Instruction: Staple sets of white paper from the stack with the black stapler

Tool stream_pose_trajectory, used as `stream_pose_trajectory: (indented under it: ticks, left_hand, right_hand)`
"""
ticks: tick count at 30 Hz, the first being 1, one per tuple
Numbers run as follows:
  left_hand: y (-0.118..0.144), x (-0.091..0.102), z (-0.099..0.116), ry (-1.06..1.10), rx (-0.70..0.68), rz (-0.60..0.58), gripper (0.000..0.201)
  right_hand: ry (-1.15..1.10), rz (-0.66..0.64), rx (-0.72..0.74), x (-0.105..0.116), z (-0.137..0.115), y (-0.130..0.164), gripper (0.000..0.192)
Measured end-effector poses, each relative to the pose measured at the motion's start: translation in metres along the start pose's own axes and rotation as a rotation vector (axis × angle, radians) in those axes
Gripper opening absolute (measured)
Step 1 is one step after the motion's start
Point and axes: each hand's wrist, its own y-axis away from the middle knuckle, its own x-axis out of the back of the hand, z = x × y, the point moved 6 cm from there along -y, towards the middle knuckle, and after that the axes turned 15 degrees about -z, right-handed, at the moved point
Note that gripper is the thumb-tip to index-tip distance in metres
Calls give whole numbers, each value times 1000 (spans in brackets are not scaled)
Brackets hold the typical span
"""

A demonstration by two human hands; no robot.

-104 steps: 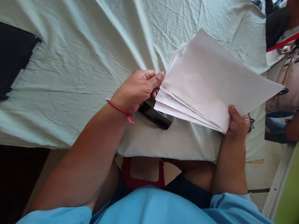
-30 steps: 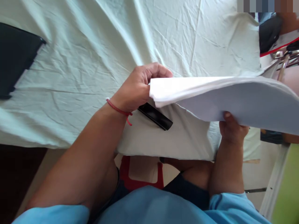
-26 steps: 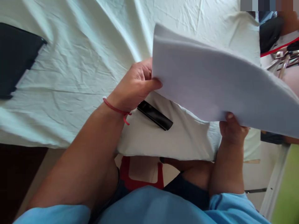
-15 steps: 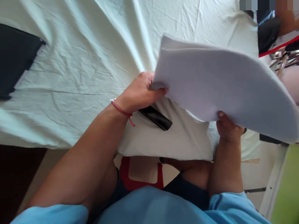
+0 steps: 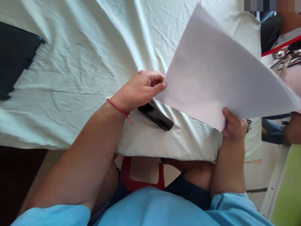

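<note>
A stack of white paper sheets is held up above the cloth-covered table, its far corner raised and its right side bending away. My right hand grips the near edge, thumb on top and the other fingers hidden beneath. At the left edge of the paper, my left hand has thumb and forefinger closed in a pinch. Under that wrist lies a long, glossy black object, partly covered by the hand; its kind is unclear.
A pale green cloth with wrinkles covers the table. At the far left lies a flat black case-like object. A red stool shows below the table edge. Another person's arm and a red-edged item are at the right.
The paper's far corner has risen and swung up, and the sheets look flatter. My left hand has shifted slightly, its fingers now nearer the paper's edge. My right hand keeps its grip.
</note>
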Motion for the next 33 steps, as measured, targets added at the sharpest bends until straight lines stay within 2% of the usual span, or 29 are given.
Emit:
stream_pose_trajectory:
  ticks: [3, 6, 8, 10, 12, 14, 18, 23, 27, 33]
  left_hand:
    - [7, 10, 1, -98, 30, 16, 20]
    - [17, 18, 11, -189, 16, 20, 24]
    - [21, 11, 17, -249, -24, -125, 37]
    - [22, -5, 21, -333, -70, -383, 48]
    - [24, -18, 19, -430, -89, -603, 43]
    - [23, -19, 15, -494, -80, -665, 37]
    - [20, 2, 11, -511, -56, -493, 36]
    - [22, 25, 7, -428, 10, -283, 40]
    - [20, 27, 6, -393, 32, -238, 43]
    - [17, 23, 7, -437, 65, -254, 44]
  right_hand:
    - [-9, -36, -73, 5, 4, -6, 64]
    - [-18, -53, -117, 10, 8, -9, 62]
    - [-22, -67, -128, 11, 8, -10, 62]
    - [-28, -72, -135, 12, 8, -9, 61]
    - [-37, -72, -139, 13, 8, -9, 61]
    - [-44, -76, -143, 15, 7, -9, 61]
    - [-36, -77, -154, 21, 6, -10, 62]
    - [-14, -53, -169, 28, 4, -10, 64]
    - [2, -53, -208, 29, 4, -7, 66]
    - [46, -92, -242, 23, 6, -5, 65]
